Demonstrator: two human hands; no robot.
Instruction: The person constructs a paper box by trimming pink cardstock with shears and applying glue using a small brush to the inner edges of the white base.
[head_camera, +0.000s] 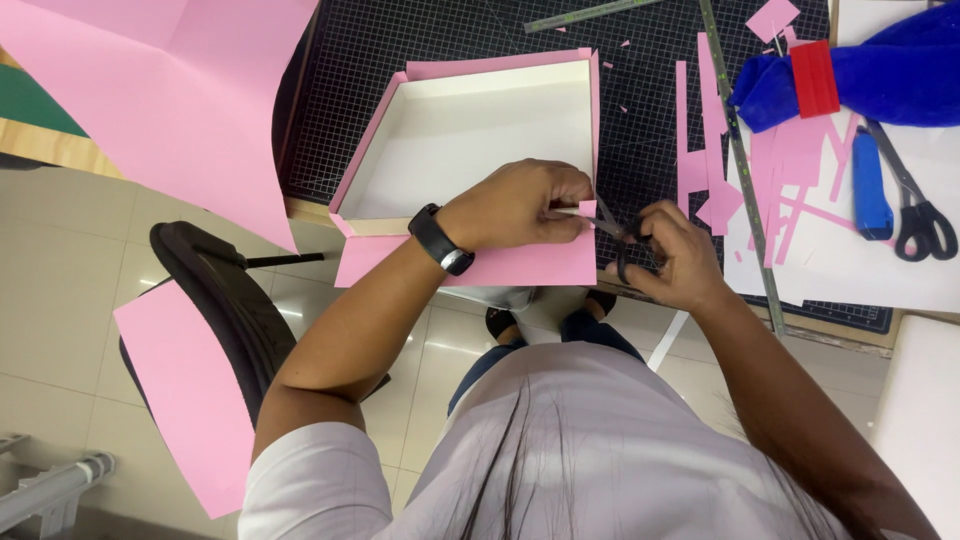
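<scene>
Holding a small pink paper flap (587, 208) at the near right corner of the white box (480, 140), my left hand (520, 205) pinches it tight. My right hand (672, 255) grips black scissors (618, 232), fingers through the loops, blades touching the flap.

Bright, even overhead light fills the view. The floor tiles (70, 260) show soft white glare. Shadows stay faint and short under the hands. Focus is sharp centrally, with mild wide-angle stretching near the edges.
</scene>
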